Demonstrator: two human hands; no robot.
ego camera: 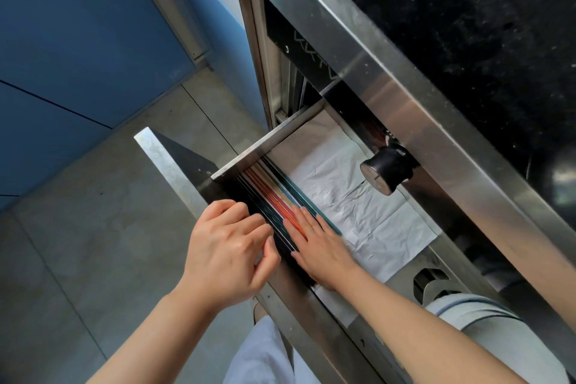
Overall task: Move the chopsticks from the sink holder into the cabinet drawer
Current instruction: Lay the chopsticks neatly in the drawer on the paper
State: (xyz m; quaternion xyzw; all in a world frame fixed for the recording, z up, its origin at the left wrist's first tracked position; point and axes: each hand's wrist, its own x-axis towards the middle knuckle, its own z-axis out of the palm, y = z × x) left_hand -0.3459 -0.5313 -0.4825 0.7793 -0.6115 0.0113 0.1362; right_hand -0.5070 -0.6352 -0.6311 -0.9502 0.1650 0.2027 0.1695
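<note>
Hands (224, 246) on chopsticks (274, 196) — drawer (174, 165), knob (386, 170) beside

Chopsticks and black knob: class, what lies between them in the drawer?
In the head view, only white paper lining lies between the chopsticks and the knob.

The near ends of the chopsticks (274, 196) lie hidden beneath the right hand (321, 246) and the curled fingers (265, 246) of the left hand (227, 256). The drawer (174, 165) runs back under the bench (358, 40), its far part unseen. Both forearms are cut off by the lower edge.
</note>
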